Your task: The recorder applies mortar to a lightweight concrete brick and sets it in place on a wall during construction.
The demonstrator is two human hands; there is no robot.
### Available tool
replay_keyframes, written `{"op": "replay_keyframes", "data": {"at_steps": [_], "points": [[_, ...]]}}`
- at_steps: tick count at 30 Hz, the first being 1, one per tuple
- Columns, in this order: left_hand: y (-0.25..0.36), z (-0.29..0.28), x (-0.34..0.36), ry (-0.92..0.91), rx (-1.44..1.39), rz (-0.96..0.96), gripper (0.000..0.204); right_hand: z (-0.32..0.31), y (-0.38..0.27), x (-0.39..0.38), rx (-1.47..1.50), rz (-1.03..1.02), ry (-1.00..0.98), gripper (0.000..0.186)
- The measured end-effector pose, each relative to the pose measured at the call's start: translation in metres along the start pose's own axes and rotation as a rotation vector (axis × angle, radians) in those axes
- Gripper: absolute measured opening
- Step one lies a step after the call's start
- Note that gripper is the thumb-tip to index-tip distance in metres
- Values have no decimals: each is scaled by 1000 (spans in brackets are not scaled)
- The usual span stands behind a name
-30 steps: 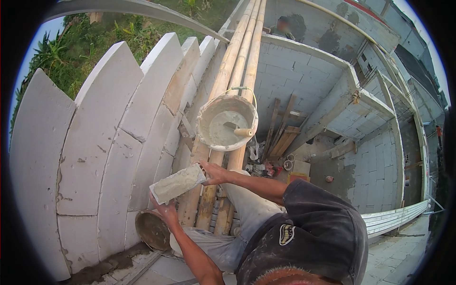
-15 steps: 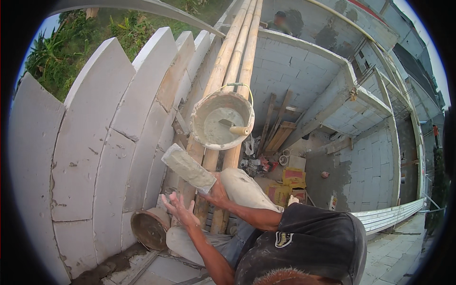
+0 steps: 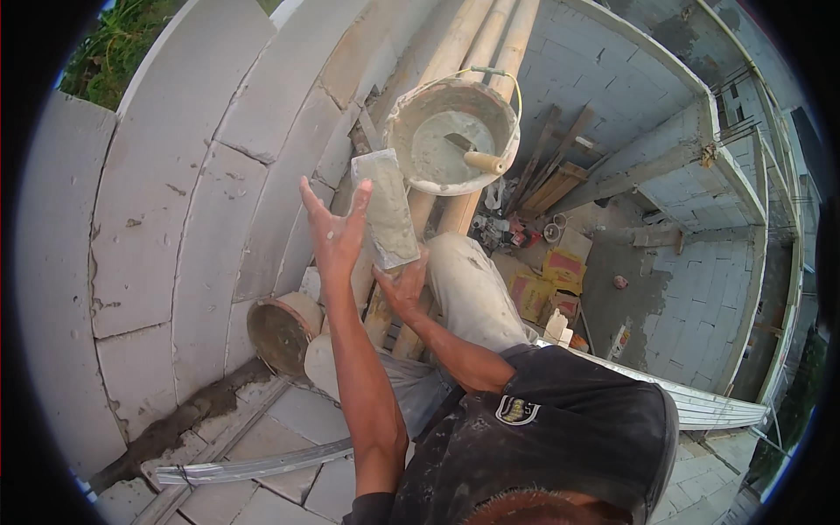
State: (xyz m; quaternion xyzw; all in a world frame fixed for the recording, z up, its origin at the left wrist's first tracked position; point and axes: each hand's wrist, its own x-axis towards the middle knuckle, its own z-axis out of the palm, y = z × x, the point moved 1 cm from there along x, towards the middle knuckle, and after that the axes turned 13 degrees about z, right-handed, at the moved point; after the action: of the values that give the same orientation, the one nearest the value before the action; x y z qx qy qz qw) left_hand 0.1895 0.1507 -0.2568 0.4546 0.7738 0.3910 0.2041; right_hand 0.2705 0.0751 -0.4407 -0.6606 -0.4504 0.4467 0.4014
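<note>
A pale lightweight block [image 3: 387, 210] stands tilted before me, wet grey mortar spread over its face. My right hand [image 3: 404, 284] grips its lower end. Beside the block's left edge, my left hand [image 3: 337, 241] is raised with fingers apart; its thumb overlaps the block's edge in view, and whether it touches is unclear. Just beyond the block, a bucket [image 3: 400, 131] of grey mortar rests on bamboo poles [image 3: 449, 44]. A trowel [image 3: 484, 163] lies in it, wooden handle over the rim.
On my left rises a wall of large pale blocks [image 3: 140, 227]. A second, tipped bucket [image 3: 302, 311] lies by its foot, near a metal profile [image 3: 254, 468]. To the right is a drop to a lower floor [image 3: 604, 262] with planks [image 3: 556, 184] and yellow-red bags [image 3: 560, 271].
The block has turned more upright and moved up and right in the view. My left hand has risen from below it to its left side. The view has shifted too.
</note>
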Motion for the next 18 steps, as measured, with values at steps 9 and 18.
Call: {"op": "replay_keyframes", "data": {"at_steps": [9,18], "points": [[74,42,41,-297,477,47,120,2,-22,1,-16,94,103,84],[47,70,58,-203,668,-1,128,3,-23,-2,-8,72,116,83]]}}
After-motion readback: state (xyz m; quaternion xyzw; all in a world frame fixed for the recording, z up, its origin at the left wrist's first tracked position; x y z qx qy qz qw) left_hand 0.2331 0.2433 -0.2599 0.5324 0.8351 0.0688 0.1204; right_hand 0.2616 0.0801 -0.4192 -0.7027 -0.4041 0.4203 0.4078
